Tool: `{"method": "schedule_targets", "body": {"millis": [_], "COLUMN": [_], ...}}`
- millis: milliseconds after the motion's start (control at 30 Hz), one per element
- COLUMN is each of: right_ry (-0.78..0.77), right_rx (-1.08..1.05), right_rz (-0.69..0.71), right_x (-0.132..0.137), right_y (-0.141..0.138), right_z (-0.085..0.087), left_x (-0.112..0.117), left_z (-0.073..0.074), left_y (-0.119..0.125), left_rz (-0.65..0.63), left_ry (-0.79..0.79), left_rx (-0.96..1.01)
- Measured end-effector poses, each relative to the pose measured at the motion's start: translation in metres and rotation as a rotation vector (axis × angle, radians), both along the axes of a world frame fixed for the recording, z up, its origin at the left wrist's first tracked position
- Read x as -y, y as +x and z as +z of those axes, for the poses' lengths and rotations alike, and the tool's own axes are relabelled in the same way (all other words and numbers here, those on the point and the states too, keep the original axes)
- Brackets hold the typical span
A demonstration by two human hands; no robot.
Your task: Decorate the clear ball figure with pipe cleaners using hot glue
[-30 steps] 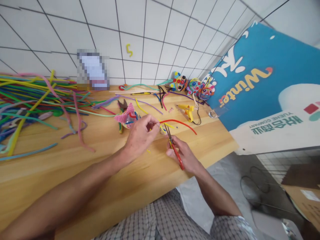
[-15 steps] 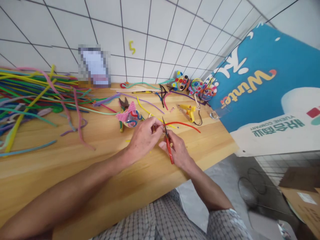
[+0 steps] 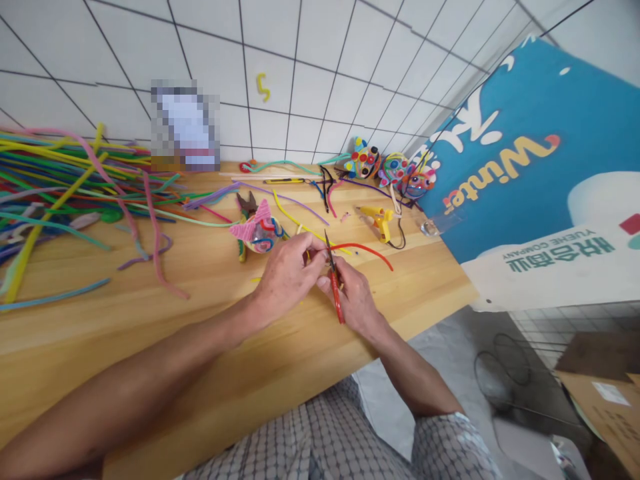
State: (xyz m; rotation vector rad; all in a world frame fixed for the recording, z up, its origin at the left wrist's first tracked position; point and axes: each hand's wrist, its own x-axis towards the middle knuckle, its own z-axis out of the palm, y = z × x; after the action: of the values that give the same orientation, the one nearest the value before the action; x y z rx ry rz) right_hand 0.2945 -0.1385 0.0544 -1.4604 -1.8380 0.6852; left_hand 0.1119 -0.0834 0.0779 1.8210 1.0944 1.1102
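Observation:
My left hand [image 3: 290, 267] is closed in a pinch on a red pipe cleaner [image 3: 367, 248], whose long free end curves off to the right over the table. In my right hand [image 3: 356, 293] are red-handled scissors [image 3: 336, 293], their dark blades pointing away from me and crossing the pipe cleaner close to my left fingertips. Whether the blades are parted is too small to tell. Just beyond my left hand sits a clear ball ornament [image 3: 261, 235] with pink ear-like pieces and coloured strips. Pliers [image 3: 247, 207] with green and yellow handles lie behind it.
Loose pipe cleaners [image 3: 55, 193] heap on the left of the wooden table [image 3: 200, 360]. A yellow glue gun [image 3: 379, 221] and a yellow cutter knife [image 3: 284, 181] lie farther back. Several decorated balls [image 3: 364, 160] stand by the tiled wall. A blue banner [image 3: 540, 133] borders the right.
The scissors in my right hand have tilted slightly, and the free end of the red pipe cleaner has shifted a little left and down. Both hands keep their grips.

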Motion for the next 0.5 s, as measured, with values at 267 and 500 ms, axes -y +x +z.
{"method": "schedule_targets", "body": {"millis": [267, 500], "right_ry": [-0.022, -0.025], "right_rx": [-0.066, 0.380], "right_rz": [-0.068, -0.233], "right_x": [0.003, -0.021], "right_y": [-0.003, 0.059], "right_z": [0.004, 0.008], "left_x": [0.000, -0.013], "left_z": [-0.005, -0.009], "left_y": [0.000, -0.002], "left_rz": [-0.005, 0.005], "left_ry": [-0.004, -0.068], "left_rx": [0.009, 0.084]}}
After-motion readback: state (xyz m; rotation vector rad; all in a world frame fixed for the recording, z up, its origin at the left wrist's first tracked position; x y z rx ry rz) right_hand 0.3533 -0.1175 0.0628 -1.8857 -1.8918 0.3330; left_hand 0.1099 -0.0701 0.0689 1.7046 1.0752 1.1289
